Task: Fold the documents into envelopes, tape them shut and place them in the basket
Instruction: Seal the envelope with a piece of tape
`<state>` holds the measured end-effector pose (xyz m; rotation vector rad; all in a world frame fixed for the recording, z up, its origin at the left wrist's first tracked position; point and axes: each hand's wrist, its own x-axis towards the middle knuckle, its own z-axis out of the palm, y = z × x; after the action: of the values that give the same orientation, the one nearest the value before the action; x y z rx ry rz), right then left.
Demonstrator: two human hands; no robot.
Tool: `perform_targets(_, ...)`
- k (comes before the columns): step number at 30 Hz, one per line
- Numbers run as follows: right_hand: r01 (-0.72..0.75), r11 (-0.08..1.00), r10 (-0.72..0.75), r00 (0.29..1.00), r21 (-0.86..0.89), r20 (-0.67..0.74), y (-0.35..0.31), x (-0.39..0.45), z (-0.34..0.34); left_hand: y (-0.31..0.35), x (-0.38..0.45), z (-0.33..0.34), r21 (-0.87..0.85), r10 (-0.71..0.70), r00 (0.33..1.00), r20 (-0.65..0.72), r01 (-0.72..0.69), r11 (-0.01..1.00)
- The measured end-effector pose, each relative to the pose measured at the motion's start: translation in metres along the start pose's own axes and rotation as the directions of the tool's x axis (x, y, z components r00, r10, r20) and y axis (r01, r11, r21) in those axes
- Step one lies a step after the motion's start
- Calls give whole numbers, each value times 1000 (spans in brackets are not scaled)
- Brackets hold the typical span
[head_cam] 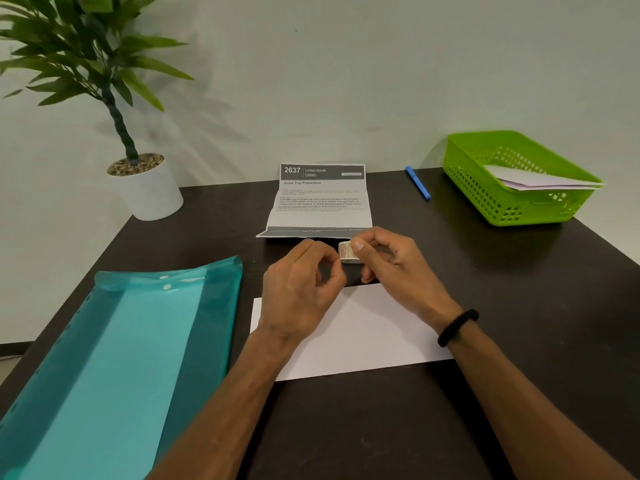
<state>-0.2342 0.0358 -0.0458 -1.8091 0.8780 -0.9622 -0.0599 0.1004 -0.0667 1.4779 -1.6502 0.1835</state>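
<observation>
From the head view I see both hands raised just above the dark table [519, 341], meeting over the far edge of a white envelope [363, 334] that lies flat near the middle. My right hand [391, 261] pinches a small roll of tape [346, 251] between thumb and curled fingers, the roll standing on edge. My left hand [301, 282] has its fingers curled in at the roll's left side, fingertips touching it; I cannot tell whether they hold a loose end of tape. A black band [458, 327] sits on the right wrist.

Just beyond the hands lies a printed document [320, 199], creased across and partly unfolded, its near edge almost under the fingers. Far right stands the green basket [485, 188], with white folded envelopes [540, 180] resting inside against its right side. Between the document and the basket a blue pen [417, 182] lies slanted on the table.

On the left, near me, a teal plastic folder [114, 358] lies open, well apart from the envelope. At the far left corner a potted plant [145, 188] in a white pot stands at the table's edge against the pale wall [346, 81]
</observation>
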Motion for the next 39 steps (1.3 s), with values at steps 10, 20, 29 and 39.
perform_targets(10,-8,1000,8,999,13,39,0,0,1,-3,1,1,-35,-43,999,13,43,998)
perform_targets(20,-28,1000,28,999,0,42,3,1,-1,-3,1,4,-120,-126,992,8,126,985)
perform_targets(29,-29,1000,29,1000,-11,10,5,3,-2,-4,1,4,-120,-102,994,-29,98,988)
perform_targets(39,-33,999,33,999,-10,10,4,2,0,-2,0,1,8,-43,999,-1,43,999)
